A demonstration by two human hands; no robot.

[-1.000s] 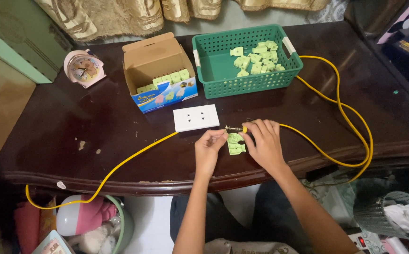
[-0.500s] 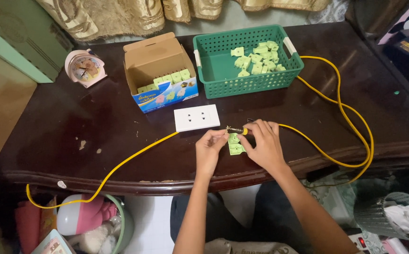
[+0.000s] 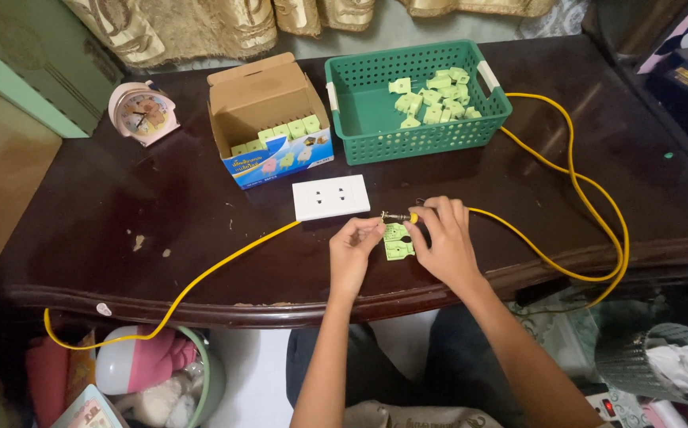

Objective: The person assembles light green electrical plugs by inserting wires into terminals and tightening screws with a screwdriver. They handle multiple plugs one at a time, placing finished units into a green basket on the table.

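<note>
So from my feed, looking down at a dark wooden table [image 3: 161, 198]: both hands are bunched together at the near edge, working on a small pale-green plastic plug piece [image 3: 398, 241]. It looks like a flat, boxy little moulding, maybe split into two halves lying side by side, though I can't tell for sure at this size.

My left hand [image 3: 353, 252] has its fingers curled in, tips pinching the left side of the green piece. My right hand [image 3: 442, 242] is curled over the right side of it, and its thumb and forefinger are closed on a small screwdriver [image 3: 399, 215] with a yellow handle and dark shaft, lying just above the piece.

Counting stuff: one white wall socket plate [image 3: 331, 196] just up and left of my hands, one yellow cable [image 3: 566, 174] looping round the right side and trailing off the left edge, one green basket [image 3: 375, 119] with a heap of the same green pieces (a dozen-ish, can't count exactly), one open cardboard box [image 3: 268, 107] showing a row of about five more, and one pink alarm clock [image 3: 142, 113] at far left.
</note>
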